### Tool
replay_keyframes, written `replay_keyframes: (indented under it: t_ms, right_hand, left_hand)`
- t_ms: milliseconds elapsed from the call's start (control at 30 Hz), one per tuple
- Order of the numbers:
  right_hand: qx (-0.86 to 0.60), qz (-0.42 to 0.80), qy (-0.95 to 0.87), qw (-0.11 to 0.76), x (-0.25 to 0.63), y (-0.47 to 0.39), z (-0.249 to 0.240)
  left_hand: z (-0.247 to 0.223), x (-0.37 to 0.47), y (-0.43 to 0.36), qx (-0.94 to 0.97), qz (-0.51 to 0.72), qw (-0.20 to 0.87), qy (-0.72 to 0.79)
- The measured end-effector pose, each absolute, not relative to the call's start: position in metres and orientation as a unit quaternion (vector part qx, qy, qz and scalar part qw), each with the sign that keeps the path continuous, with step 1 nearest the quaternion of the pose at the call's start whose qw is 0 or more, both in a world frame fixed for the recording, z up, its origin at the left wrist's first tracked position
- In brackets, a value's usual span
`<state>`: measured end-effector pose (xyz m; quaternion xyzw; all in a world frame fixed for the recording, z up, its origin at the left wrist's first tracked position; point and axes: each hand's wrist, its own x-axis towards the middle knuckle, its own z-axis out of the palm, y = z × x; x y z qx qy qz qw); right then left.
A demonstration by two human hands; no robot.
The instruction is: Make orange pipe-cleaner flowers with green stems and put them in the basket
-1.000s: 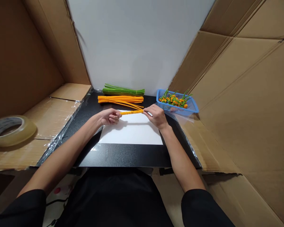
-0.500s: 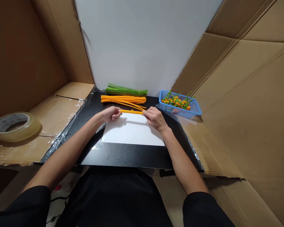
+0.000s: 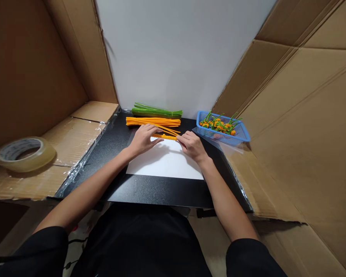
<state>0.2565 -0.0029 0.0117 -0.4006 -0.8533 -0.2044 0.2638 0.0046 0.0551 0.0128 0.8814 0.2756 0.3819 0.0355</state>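
Observation:
An orange coiled pipe cleaner (image 3: 169,137), wound into a thin rod with a small bump midway, lies level above the top edge of a white sheet (image 3: 164,165). My right hand (image 3: 192,146) pinches its right end between thumb and fingertips. Around the left part comes my left hand (image 3: 145,139), thumb stretched below and fingers arched above, spread apart. Its fingers partly hide the coil's left end. Just behind are a bundle of orange pipe cleaners (image 3: 152,122), with a few loose strands slanting toward the right hand, and a bundle of green pipe cleaners (image 3: 157,112).
A blue basket (image 3: 244,134) of small orange pieces with green stems stands at the back right, on a clear plastic sheet. A roll of clear tape (image 3: 47,156) rests on cardboard at left. Cardboard walls (image 3: 300,115) flank the black tabletop (image 3: 150,190).
My left hand has let go of the coil's left end, moved right and spread its fingers around the coil. The right hand keeps its pinch. The view has shifted slightly.

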Motion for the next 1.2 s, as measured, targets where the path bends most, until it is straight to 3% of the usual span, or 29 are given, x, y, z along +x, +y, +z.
replay_keyframes:
  t_ms: [267, 533, 967, 1200]
  right_hand:
    - [-0.4, -0.186, -0.853, 0.278, 0.2535, -0.0052, 0.0132]
    - [-0.38, -0.147, -0.855, 0.321, 0.2524, -0.0036, 0.0085]
    - [-0.392, -0.05, -0.838, 0.375, 0.2503, -0.0048, 0.0061]
    - [-0.395, -0.102, -0.844, 0.348, 0.2525, -0.0058, 0.0105]
  left_hand:
    - [0.0136, 0.0086, 0.0484, 0.862, 0.422, 0.133, 0.248]
    - [0.0095, 0.0044, 0.0538, 0.889, 0.399, 0.064, 0.215]
    - [0.0159, 0.0025, 0.0506, 0.913, 0.352, 0.045, 0.2]
    - [0.0123, 0.0056, 0.0516, 0.889, 0.384, 0.066, 0.241]
